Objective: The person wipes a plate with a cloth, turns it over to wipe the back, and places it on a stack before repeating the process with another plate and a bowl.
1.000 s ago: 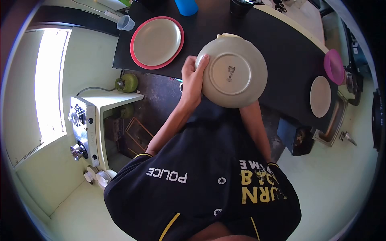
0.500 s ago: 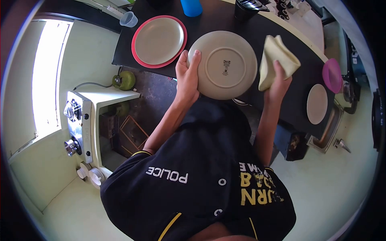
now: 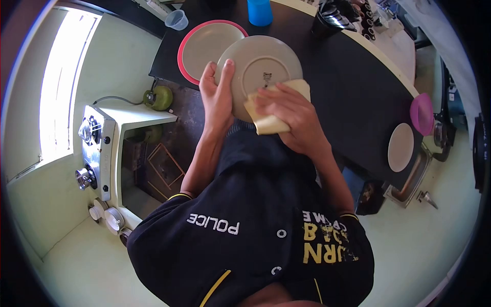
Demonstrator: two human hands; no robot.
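My left hand (image 3: 217, 94) grips the left rim of a grey-beige plate (image 3: 261, 48), its underside with a dark stamp turned toward me. Against the lower right of that underside, my right hand (image 3: 289, 110) presses a folded pale yellow cloth (image 3: 273, 125); its fingers are slightly blurred. Behind the held plate, another beige plate (image 3: 207, 48) lies on a larger one with a pink-red rim (image 3: 186, 66), on the dark table.
The dark table (image 3: 353, 92) carries a blue cup (image 3: 260, 13), a clear plastic tub (image 3: 176, 20), a black holder with cutlery (image 3: 327, 23), a pink bowl (image 3: 421, 113) and a pale plate (image 3: 400, 147). A sink (image 3: 409, 187) is at right, a gas stove (image 3: 97, 148) at left.
My right hand has moved left, bringing the cloth from beside the plate onto its underside. The held plate has shifted left and now overlaps the stacked plates in view.
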